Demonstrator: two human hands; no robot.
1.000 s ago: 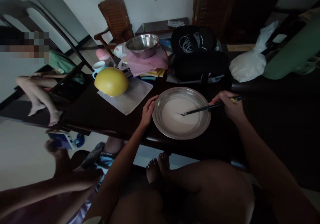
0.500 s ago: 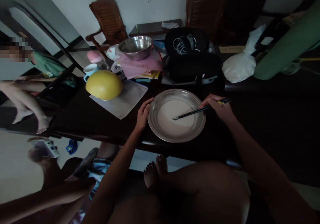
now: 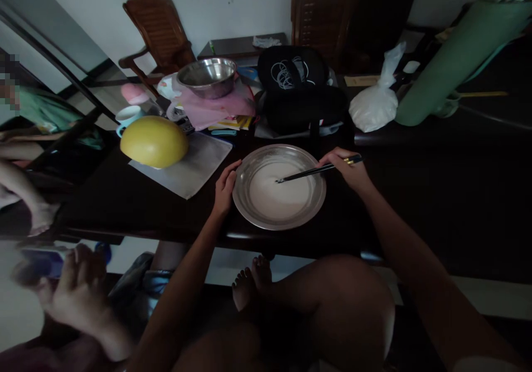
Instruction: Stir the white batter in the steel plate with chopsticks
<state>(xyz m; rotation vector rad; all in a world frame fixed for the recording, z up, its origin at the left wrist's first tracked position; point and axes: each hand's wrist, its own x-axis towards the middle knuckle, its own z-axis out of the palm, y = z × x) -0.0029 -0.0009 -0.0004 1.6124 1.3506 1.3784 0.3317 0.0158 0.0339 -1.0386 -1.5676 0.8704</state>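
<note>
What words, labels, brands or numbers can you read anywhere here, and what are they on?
None can be read.
Chopsticks in the right hand: gold marks near the upper end, too small to read.
Yellow items under the pink cloth: any print too small and dark to read.
Black bag: small pale mark, too blurred to read.
Metal bowl by the left hand: no lettering visible.

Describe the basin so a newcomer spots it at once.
On the dark table, look near its front edge, where the left hand rests against a rim and the right hand holds black chopsticks. Between them sits the wide metal basin. White liquid covers its bottom, and it looks broader and shallower than the metal bowl farther back.
</note>
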